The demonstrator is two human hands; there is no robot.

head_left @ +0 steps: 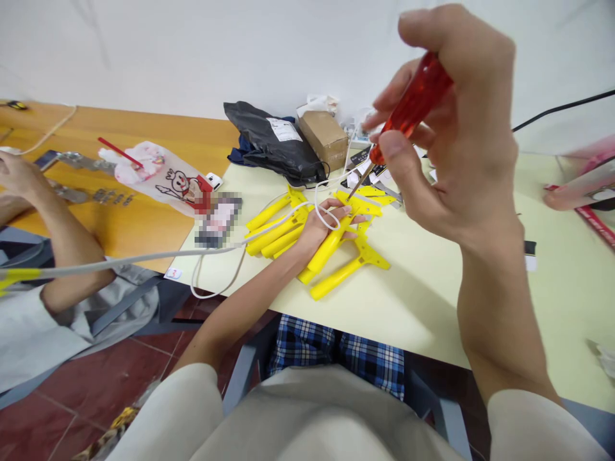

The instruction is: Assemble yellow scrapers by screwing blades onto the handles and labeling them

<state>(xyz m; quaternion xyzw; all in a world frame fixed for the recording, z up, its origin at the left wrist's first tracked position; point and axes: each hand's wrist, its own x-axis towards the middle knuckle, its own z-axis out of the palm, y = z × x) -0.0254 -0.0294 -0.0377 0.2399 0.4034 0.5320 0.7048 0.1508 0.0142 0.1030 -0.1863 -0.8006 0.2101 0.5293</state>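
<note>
My right hand (pixel 446 128) is raised at the upper right, its fingers and thumb round the red handle of a screwdriver (pixel 416 96). The thin shaft slants down to the left, and its tip meets the head of a yellow scraper-like tool (pixel 331 242). Around that tool, near its head, my left hand (pixel 323 224) is closed. Several more yellow tools (pixel 273 238) lie beside and under my left hand, and one (pixel 339 278) rests nearer the table's front edge. A white cable loops over my left hand.
Behind the tools lie a black plastic bag (pixel 273 141) and a cardboard box (pixel 324 137). To the left are a phone (pixel 219 221) and a drink cup (pixel 166 179). Another person's arm (pixel 62 224) is at the far left. A pink-and-clear object (pixel 583 186) sits far right.
</note>
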